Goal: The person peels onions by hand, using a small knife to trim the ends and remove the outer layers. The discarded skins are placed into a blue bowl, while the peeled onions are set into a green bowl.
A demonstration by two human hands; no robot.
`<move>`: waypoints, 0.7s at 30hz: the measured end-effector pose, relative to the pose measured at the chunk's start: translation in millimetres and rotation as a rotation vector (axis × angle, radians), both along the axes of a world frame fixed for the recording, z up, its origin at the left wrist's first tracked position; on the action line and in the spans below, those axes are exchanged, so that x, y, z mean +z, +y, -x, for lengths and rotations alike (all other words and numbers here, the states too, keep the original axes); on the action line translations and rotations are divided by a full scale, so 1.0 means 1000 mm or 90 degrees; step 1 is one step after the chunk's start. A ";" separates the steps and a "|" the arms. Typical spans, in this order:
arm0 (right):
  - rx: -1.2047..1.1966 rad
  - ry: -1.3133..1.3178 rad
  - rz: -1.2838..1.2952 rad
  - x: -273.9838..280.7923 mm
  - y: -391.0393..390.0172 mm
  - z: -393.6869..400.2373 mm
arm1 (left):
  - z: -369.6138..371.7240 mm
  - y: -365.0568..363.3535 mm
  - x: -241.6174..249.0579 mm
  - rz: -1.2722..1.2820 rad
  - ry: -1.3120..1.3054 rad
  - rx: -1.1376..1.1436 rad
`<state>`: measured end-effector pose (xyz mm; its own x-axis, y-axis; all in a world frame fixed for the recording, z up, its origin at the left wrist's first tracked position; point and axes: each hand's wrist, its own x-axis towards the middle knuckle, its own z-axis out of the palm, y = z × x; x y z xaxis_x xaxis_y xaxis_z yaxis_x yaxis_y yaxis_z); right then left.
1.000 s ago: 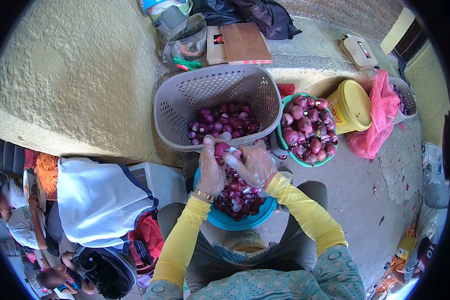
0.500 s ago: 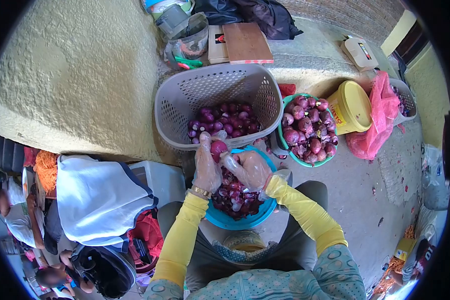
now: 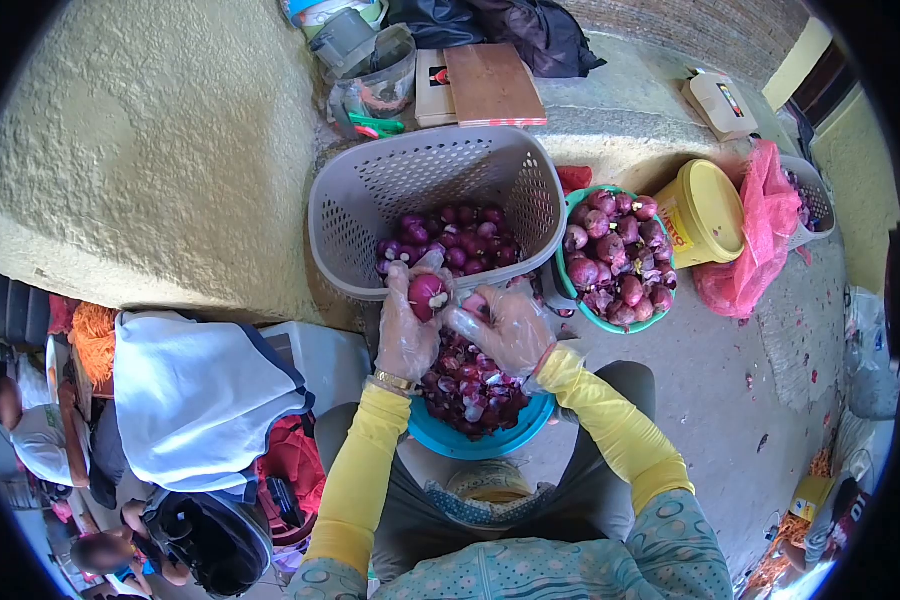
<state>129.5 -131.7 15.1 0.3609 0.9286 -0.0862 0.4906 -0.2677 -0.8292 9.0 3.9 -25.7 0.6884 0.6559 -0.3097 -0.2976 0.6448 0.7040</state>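
Note:
My left hand (image 3: pixel 410 335), in a clear plastic glove, is closed around a red onion (image 3: pixel 428 297) whose pale cut end faces me. Close to its right, my right hand (image 3: pixel 513 328), gloved too, has its fingers curled over a purplish piece of onion skin (image 3: pixel 477 306); anything else in its grip is hidden. Both hands are above a blue basin (image 3: pixel 440 442) of loose red onion skins (image 3: pixel 470 390). Just beyond them stands a grey perforated basket (image 3: pixel 345 225) with peeled red onions (image 3: pixel 460 240) at its bottom.
Right of the basket, a green-rimmed tub (image 3: pixel 610 327) holds unpeeled onions. Further right are a yellow bucket (image 3: pixel 708 215) and a pink mesh sack (image 3: pixel 755 240). A white cloth (image 3: pixel 200 400) lies at left. Boards (image 3: pixel 495 85) rest on the ledge. Other people sit far left and lower right.
My right hand has moved slightly right, away from the onion, with a purplish piece now in its fingers. The onion in my left hand has turned, showing its pale cut end.

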 end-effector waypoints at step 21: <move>0.073 0.100 -0.106 -0.010 0.001 -0.003 | -0.009 -0.004 -0.011 -0.120 -0.033 0.110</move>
<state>132.3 -131.1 5.6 0.2465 0.9688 0.0246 0.3721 -0.0712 -0.9255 17.6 0.0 -36.8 0.5733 0.8076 -0.1383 -0.4311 0.4408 0.7873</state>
